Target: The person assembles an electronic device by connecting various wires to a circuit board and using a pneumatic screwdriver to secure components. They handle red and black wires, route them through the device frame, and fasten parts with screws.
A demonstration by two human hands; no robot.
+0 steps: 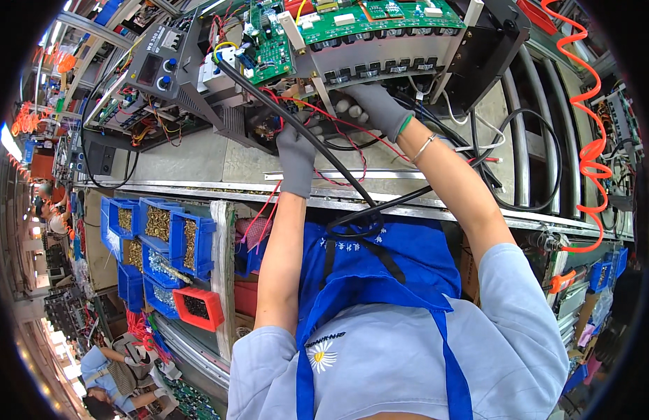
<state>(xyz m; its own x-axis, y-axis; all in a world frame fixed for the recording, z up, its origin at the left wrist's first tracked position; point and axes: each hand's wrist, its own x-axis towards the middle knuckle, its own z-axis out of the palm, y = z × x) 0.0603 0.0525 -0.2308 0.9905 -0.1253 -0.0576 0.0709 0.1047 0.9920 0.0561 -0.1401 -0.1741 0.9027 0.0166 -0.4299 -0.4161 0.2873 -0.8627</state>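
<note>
An opened machine, perhaps a welding machine, lies ahead of me, with a green circuit board (380, 26) along its top and a silvery metal plate (387, 56) beneath. Both my hands wear grey gloves and reach in under that plate. My left hand (296, 150) is at the lower left opening beside thin red wires, its fingers closed and partly hidden. My right hand (380, 110) comes in from the right, fingers curled inward; what they hold, if anything, is hidden. A thick black cable (296, 126) runs slantwise between my hands and loops down over my blue apron (380, 266).
Blue bins (156, 224) of brass-coloured and silvery small parts and a red bin (198, 308) hang at the lower left. Another machine with a grey front panel (160, 63) stands left. Metal rollers (534, 133) and a coiled red hose (590, 150) are right. Another person (111, 374) works at lower left.
</note>
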